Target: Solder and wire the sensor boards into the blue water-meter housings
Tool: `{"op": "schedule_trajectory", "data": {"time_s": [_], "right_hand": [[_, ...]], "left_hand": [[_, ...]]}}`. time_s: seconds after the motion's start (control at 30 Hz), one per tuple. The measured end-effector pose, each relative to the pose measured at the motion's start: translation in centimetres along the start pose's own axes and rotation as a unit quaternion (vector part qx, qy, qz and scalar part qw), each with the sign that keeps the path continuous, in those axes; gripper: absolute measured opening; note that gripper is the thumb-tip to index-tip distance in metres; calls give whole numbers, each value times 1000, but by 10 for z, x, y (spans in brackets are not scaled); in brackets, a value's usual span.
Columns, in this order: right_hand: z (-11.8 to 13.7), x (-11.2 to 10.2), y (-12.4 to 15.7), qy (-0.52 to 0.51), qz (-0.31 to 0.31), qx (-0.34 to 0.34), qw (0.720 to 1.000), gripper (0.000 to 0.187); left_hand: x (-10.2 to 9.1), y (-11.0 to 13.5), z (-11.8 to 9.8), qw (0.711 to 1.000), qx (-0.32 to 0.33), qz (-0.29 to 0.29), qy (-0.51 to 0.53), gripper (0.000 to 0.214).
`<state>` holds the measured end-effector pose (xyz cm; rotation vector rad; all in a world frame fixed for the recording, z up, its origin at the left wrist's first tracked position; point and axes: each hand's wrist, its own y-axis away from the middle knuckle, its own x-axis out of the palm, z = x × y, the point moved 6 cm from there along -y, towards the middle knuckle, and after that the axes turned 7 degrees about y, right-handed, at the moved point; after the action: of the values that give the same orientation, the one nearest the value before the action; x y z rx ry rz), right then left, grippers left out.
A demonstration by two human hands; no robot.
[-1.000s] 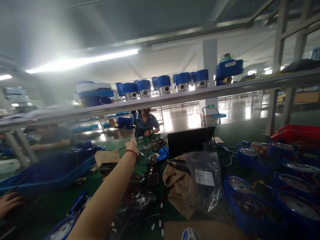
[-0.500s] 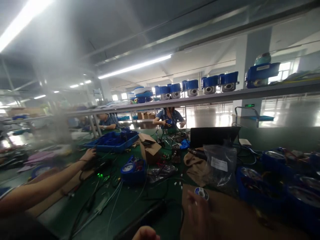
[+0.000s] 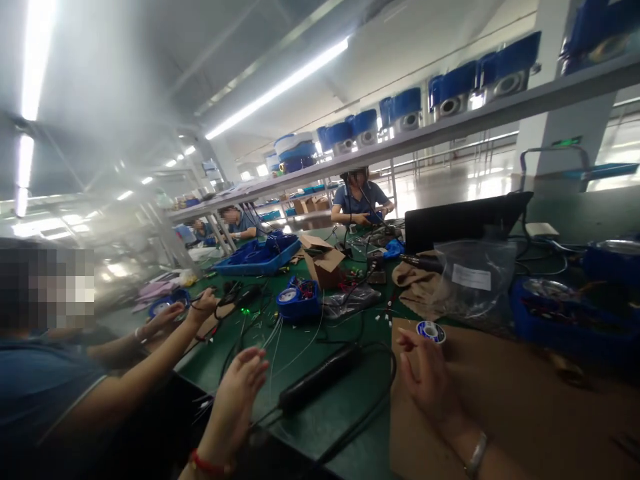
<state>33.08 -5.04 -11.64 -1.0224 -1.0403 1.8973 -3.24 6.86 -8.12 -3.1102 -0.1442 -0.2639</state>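
My left hand [image 3: 239, 390], with a red band at the wrist, is raised over the near edge of the green table [image 3: 320, 427]. Its fingers are loosely bent and I see nothing in them. Close by on the table lies a black cylindrical tool or cable unit [image 3: 320, 379] with a cord at each end. My right hand [image 3: 427, 380], wearing a metal bracelet, is over the brown cardboard sheet [image 3: 500, 393]. Thumb and fingers are apart, holding nothing visible. Just beyond its fingertips is a small spool of wire [image 3: 431, 331]; whether they touch I cannot tell.
A blue meter housing [image 3: 299, 300] with wires stands mid-table, near an open carton [image 3: 325, 263] and a blue tray [image 3: 260, 260]. A clear plastic bag [image 3: 473, 280] and more blue housings [image 3: 555, 313] are at right. At left, a co-worker's hands [image 3: 203, 303] work with a cable.
The view has tilted and turned left, bringing the co-worker's body into sight. My left hand has risen from the bottom edge into full view. My right hand remains by the spool.
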Motion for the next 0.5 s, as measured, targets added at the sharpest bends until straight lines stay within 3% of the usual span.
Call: {"op": "schedule_trajectory", "data": {"time_s": [0.13, 0.23, 0.33, 0.43, 0.5], "right_hand": [[-8, 1, -5, -13, 8, 8, 1000, 34], [-10, 7, -8, -16, 25, -2, 1000, 33], [-13, 14, -8, -18, 49, -5, 999, 32], [-17, 17, -6, -12, 49, -4, 999, 34], [-21, 18, -6, -9, 47, -2, 999, 35]], "left_hand": [[32, -114, -24, 991, 86, 2, -99, 44], [64, -179, -26, 984, 82, 45, -150, 42], [97, -214, -23, 977, 32, 115, -175, 32], [120, -226, -22, 960, -48, 194, -197, 26], [128, -231, -25, 950, -102, 215, -201, 24]]}}
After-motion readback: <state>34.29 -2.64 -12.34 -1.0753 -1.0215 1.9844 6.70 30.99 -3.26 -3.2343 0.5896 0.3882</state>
